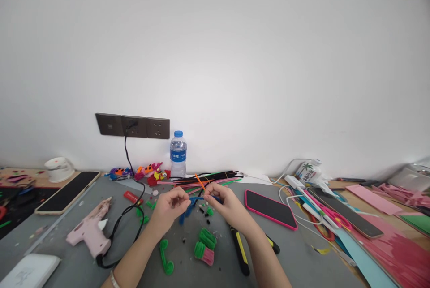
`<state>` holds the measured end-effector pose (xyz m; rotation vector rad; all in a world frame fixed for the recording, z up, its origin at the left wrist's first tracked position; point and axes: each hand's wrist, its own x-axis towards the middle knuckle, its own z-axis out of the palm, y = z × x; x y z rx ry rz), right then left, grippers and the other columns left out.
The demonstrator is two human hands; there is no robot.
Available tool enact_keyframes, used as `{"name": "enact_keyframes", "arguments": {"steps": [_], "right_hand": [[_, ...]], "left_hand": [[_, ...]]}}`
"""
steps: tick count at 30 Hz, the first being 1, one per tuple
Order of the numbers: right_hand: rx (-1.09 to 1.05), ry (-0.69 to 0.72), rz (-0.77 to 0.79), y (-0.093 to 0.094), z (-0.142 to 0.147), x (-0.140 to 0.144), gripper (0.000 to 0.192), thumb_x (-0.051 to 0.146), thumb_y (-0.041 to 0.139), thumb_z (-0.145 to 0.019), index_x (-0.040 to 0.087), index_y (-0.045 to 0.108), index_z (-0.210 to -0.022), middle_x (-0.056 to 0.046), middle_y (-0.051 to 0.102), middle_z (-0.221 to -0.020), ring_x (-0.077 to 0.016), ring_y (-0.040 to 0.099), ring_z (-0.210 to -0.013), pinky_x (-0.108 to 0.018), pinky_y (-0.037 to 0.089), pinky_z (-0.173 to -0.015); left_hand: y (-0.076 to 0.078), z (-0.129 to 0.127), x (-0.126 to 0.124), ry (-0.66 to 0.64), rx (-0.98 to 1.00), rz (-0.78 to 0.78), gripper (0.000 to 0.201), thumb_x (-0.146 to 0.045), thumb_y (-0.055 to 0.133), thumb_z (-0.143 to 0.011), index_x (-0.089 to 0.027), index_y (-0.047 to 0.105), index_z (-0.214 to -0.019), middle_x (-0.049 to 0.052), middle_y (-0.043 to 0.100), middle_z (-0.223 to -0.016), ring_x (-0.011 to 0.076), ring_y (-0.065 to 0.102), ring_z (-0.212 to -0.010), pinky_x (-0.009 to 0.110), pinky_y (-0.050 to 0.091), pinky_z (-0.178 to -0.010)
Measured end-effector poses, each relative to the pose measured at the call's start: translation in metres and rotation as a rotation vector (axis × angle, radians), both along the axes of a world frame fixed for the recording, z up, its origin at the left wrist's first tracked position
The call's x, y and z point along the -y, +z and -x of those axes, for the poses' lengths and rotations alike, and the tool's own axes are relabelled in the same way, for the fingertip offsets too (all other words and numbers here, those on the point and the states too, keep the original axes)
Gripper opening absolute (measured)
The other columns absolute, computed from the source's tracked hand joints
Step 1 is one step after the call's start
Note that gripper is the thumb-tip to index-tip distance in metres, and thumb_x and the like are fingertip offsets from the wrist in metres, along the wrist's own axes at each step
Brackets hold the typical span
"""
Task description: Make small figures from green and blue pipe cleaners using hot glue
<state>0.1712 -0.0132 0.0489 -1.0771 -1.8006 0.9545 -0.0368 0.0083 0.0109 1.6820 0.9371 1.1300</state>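
My left hand (169,207) and my right hand (224,202) are raised over the grey mat, close together. Between their pinched fingertips runs a blue pipe cleaner (196,199), its bent end hanging beside the left fingertips. An orange stick-like piece (200,182) rises by the right fingertips; whether that hand grips it, I cannot tell. Below lie green coiled pipe-cleaner pieces (207,238), one joined to a pink part (208,257), and a green strip with curled ends (165,256). Yellow-and-black handled pliers (240,252) lie partly under my right forearm.
A pink glue gun (89,234) with a black cord lies at left. Behind my hands are a water bottle (178,156) and a bundle of pipe cleaners (215,176). At right lie a pink-cased phone (270,209), white cables, pink scissors (332,216) and coloured sheets (393,243).
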Motion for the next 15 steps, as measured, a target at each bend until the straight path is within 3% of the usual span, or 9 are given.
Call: {"name": "enact_keyframes", "arguments": {"steps": [9,15], "right_hand": [[-0.019,0.032,0.039,-0.004,0.002,0.001,0.026,0.041,0.05,-0.094,0.019,0.053,-0.08,0.005,0.04,-0.063,-0.0108,0.036,-0.056,-0.023,0.028,-0.052],[-0.094,0.073,0.115,-0.011,0.009,0.0,0.025,0.042,0.048,-0.094,0.022,0.047,-0.08,0.007,0.042,-0.057,-0.0094,0.04,-0.046,-0.021,0.034,-0.045]], "left_hand": [[0.002,-0.001,0.002,0.086,0.02,0.008,0.022,-0.034,0.06,-0.082,-0.019,0.063,-0.067,0.0,0.052,-0.066,0.0155,0.047,-0.061,0.025,0.039,-0.056],[0.006,-0.003,0.006,0.176,0.075,0.072,0.023,-0.038,0.061,-0.08,-0.019,0.063,-0.068,0.0,0.054,-0.065,0.0163,0.048,-0.061,0.026,0.04,-0.056]]}}
